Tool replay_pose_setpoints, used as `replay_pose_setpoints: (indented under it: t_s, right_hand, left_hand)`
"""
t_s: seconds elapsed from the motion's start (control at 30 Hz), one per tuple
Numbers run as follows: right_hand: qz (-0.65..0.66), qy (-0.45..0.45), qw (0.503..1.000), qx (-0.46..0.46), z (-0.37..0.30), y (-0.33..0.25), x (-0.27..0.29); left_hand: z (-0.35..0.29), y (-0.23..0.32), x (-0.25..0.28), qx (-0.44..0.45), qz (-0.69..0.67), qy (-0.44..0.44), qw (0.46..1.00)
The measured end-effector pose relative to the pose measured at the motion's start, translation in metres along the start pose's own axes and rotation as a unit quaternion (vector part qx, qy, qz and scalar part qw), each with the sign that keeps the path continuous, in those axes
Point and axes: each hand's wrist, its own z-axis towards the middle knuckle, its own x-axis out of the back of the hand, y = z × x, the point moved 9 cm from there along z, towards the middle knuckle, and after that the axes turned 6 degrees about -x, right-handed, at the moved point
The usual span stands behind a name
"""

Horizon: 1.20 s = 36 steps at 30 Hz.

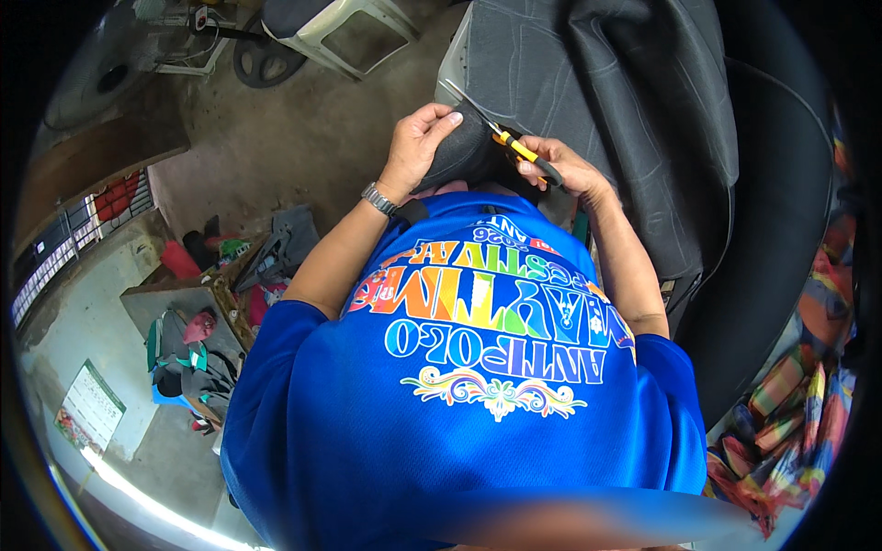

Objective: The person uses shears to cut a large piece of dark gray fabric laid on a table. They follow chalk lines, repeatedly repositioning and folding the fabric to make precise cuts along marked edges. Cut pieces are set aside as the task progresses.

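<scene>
Our left hand (415, 151) pinches the cloth (462, 152); our right hand (568, 171) grips the scissors (503, 139), probably trimming, though blade contact is unclear. Cutting calls for taut cloth.

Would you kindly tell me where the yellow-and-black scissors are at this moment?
In the head view, the scissors are near the upper centre, held in the right hand, just right of the left hand.

From my end I see a stained grey floor (276, 147) at upper left, a white-framed chair (314, 41) at the top, a barred window (66, 246) far left, a pale, blotchy wall (83, 308) below it, and a bright light strip (152, 503) lower left.
</scene>
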Motion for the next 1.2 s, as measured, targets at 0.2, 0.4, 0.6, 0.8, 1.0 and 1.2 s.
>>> replay_pose_setpoints:
  t_s: [0.2, 0.4, 0.6, 0.8, 1.0, 1.2]
  right_hand:
    - [-0.034, 0.030, 0.998, -0.051, 0.001, 0.005, 0.003]
    - [-0.043, 0.178, 0.963, 0.197, -0.006, -0.068, -0.008]
    - [0.042, 0.151, 0.970, 0.184, 0.015, -0.080, -0.016]
    - [0.163, 0.285, 0.938, 0.113, 0.006, -0.052, 0.033]
    - [0.268, 0.282, 0.921, 0.035, -0.012, -0.036, 0.018]
    - [0.363, 0.259, 0.895, 0.011, -0.025, -0.037, -0.006]
  left_hand:
    - [-0.003, 0.009, -0.003, 0.003, 0.045, -0.012, 0.999]
    - [-0.010, 0.082, -0.024, -0.124, 0.232, -0.070, 0.962]
    - [0.027, 0.129, -0.018, -0.273, 0.328, -0.106, 0.898]
    - [0.163, -0.024, 0.159, 0.079, -0.083, 0.182, 0.977]
    - [0.228, -0.163, 0.286, 0.152, -0.316, 0.430, 0.832]
    - [0.253, -0.169, 0.303, 0.061, -0.353, 0.490, 0.795]
